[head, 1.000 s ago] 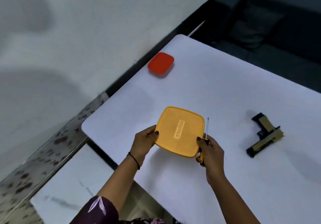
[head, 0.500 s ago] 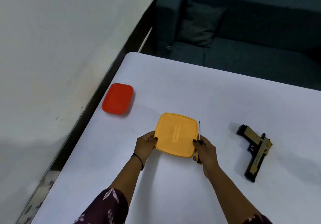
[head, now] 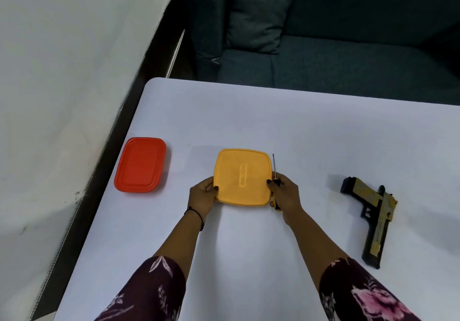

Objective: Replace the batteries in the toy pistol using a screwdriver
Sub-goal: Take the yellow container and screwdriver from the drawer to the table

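- The red container (head: 140,165) lies near the left edge of the tabletop (head: 273,121), well apart from both hands. A careless sweep of the left forearm could push it over the side. What it holds cannot be told.
- The left hand (head: 201,196) grips the left rim of the yellow container (head: 242,177), thumb on top and fingers curled under. If the lid is tight and gives way all at once, anything inside could scatter and roll across the tabletop. That may be the spare batteries, though nothing of the contents shows.
- The right hand (head: 286,193) pinches the container's right rim while also holding the screwdriver (head: 273,169). The yellow handle is trapped in the palm and the thin shaft points away along the container's edge. With two jobs at once, its hold on each looks weak: the tool may slip out, or the tip may jab or scratch when the lid lets go.
- The toy pistol (head: 373,216) lies flat on the tabletop well to the right, untouched, barrel end toward the person. Its battery cover is not visible from here. Reaching over with the screwdriver in hand could knock it, and a small screw, once out, could roll away.
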